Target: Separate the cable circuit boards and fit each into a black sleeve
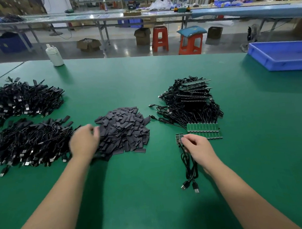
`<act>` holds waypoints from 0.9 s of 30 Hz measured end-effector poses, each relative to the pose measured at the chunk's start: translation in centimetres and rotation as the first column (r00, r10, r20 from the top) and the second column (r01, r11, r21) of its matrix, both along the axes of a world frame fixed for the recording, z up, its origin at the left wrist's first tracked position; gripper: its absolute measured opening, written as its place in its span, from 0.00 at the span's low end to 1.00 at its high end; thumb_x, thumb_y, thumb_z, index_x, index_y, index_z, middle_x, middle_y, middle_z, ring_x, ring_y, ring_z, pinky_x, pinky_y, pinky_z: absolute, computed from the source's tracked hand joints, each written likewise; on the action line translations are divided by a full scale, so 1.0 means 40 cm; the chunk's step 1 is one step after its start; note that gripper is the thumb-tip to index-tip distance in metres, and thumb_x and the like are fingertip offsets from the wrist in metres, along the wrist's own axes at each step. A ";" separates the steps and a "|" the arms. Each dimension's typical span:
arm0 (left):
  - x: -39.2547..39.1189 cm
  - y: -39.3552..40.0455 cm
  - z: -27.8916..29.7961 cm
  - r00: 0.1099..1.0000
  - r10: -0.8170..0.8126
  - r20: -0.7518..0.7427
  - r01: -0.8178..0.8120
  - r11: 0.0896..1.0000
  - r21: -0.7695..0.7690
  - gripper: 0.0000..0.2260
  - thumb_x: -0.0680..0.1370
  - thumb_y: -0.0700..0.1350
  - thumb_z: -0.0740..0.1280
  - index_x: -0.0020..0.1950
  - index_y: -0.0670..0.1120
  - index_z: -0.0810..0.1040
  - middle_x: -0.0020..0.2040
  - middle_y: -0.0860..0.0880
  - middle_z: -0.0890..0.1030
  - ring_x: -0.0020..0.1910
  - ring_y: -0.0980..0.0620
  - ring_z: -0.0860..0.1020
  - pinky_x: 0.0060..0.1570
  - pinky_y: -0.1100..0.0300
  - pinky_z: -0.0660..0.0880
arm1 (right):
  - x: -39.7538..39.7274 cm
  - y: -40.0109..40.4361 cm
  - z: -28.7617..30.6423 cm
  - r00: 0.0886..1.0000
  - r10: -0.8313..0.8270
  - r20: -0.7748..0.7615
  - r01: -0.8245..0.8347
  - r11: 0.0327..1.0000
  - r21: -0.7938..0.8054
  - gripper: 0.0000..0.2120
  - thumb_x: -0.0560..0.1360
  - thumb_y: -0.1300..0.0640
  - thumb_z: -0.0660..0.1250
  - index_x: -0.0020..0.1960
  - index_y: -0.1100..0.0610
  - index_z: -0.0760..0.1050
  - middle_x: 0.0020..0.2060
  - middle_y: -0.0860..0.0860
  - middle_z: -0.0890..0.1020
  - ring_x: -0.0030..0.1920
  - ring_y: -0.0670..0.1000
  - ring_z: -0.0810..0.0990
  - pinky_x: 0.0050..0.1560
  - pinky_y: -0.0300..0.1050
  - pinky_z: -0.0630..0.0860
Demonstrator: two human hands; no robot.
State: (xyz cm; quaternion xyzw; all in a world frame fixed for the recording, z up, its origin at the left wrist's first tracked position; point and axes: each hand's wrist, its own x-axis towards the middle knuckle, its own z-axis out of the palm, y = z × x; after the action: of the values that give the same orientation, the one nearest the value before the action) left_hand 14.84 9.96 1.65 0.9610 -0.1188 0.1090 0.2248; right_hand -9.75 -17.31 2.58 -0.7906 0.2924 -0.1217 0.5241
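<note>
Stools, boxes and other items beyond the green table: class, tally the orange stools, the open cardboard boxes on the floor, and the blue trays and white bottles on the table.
Orange stools: 2
Cardboard boxes: 3
Blue tray: 1
White bottle: 1
Total: 7

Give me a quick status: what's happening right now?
Left hand reaching into sleeve pile, blurred. Right hand pinching small cabled boards. Nothing in the way.

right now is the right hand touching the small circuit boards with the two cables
Touching. The head view shows the right hand with its fingertips pinching the small circuit boards, whose two black cables trail down the green table.
</note>
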 end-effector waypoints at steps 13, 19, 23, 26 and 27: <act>-0.372 -0.315 0.041 0.810 -0.514 -0.282 0.263 0.749 -0.608 0.04 0.73 0.48 0.74 0.40 0.55 0.81 0.35 0.56 0.83 0.32 0.64 0.76 0.35 0.72 0.70 | 0.012 0.053 0.024 0.995 0.003 0.097 0.015 0.983 -0.183 0.08 0.74 0.55 0.72 0.40 0.43 0.80 0.31 0.36 0.82 0.35 0.34 0.79 0.36 0.25 0.70; -0.364 -0.303 0.080 0.779 -0.555 -0.290 0.304 0.741 -0.599 0.06 0.76 0.47 0.71 0.39 0.51 0.82 0.34 0.52 0.84 0.33 0.55 0.78 0.41 0.53 0.79 | 0.031 0.064 0.053 0.990 -0.015 0.138 0.042 0.980 -0.193 0.07 0.75 0.58 0.72 0.52 0.51 0.84 0.36 0.40 0.83 0.37 0.34 0.79 0.42 0.28 0.73; -0.360 -0.302 0.104 0.803 -0.541 -0.250 0.333 0.755 -0.565 0.07 0.75 0.47 0.71 0.37 0.49 0.81 0.33 0.51 0.83 0.29 0.57 0.75 0.35 0.58 0.75 | 0.039 0.069 0.076 0.989 -0.017 0.148 0.047 0.978 -0.203 0.07 0.75 0.57 0.73 0.53 0.54 0.84 0.37 0.42 0.83 0.37 0.37 0.80 0.44 0.33 0.77; -0.361 -0.302 0.117 0.839 -0.500 -0.215 0.315 0.768 -0.558 0.08 0.74 0.48 0.71 0.35 0.49 0.80 0.32 0.50 0.82 0.29 0.57 0.73 0.34 0.60 0.72 | 0.045 0.075 0.092 0.990 -0.023 0.142 0.060 0.962 -0.266 0.07 0.74 0.55 0.73 0.52 0.52 0.85 0.35 0.41 0.83 0.35 0.34 0.79 0.40 0.26 0.73; -0.361 -0.302 0.120 0.846 -0.493 -0.203 0.310 0.765 -0.565 0.08 0.73 0.48 0.71 0.35 0.49 0.79 0.32 0.50 0.82 0.29 0.57 0.73 0.34 0.59 0.72 | 0.046 0.077 0.099 0.989 -0.026 0.146 0.066 0.957 -0.281 0.07 0.74 0.55 0.74 0.52 0.52 0.85 0.35 0.41 0.83 0.35 0.33 0.78 0.39 0.24 0.72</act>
State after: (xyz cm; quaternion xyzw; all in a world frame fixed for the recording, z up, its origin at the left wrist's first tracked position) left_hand 0.39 -2.11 6.46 0.8206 -0.2512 -0.0826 0.5067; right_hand -7.93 -14.22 6.55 -0.8402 0.2524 -0.2303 0.4211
